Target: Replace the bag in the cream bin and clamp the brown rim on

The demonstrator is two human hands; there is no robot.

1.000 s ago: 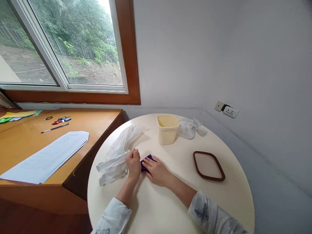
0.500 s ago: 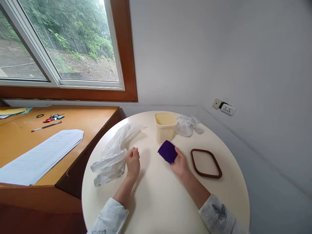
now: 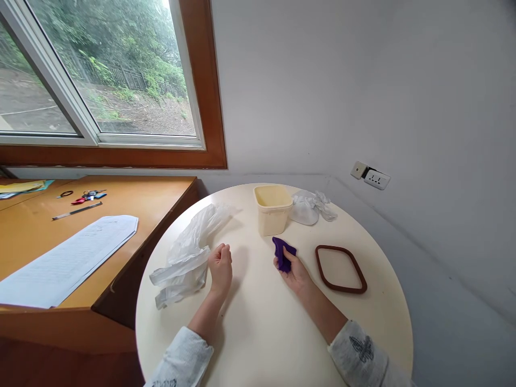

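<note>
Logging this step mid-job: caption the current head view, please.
Right hand holding purple cloth over a round table, left hand clenched near a white plastic bag.

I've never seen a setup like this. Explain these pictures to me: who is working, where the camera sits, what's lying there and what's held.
No machine here: a person works with two bare hands. One head-worn camera takes every picture, looking forward and down.

On the round table stand a cream tub and, beside it, a whitish bundled bag. A brown rounded-square frame lies on the right, a crumpled clear plastic bag on the left.

The right hand holds a purple cloth. The left hand is a fist near the clear bag; whether anything is inside can't be seen.
</note>
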